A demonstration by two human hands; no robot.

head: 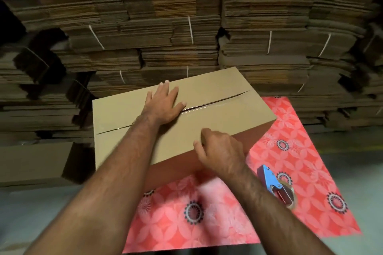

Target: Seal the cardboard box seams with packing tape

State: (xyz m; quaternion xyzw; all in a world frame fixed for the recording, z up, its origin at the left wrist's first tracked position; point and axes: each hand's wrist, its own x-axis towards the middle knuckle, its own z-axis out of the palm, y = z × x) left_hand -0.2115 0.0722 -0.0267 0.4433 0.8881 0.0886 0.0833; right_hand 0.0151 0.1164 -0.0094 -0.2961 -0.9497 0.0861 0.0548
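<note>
A brown cardboard box (217, 119) stands on a red patterned mat, its top flaps folded down with the centre seam slightly gapped toward the far right. My left hand (163, 103) lies flat on the far flap, fingers spread, thumb at the seam. My right hand (219, 152) sits at the near top edge of the box, fingers curled over that edge. A blue tape dispenser (275, 186) with a roll of clear tape lies on the mat to the right of my right forearm, held by neither hand.
The red floral mat (290, 134) covers the grey floor under and in front of the box. Tall stacks of bundled flat cartons (165, 27) fill the background. Another brown box (35, 163) stands at the left.
</note>
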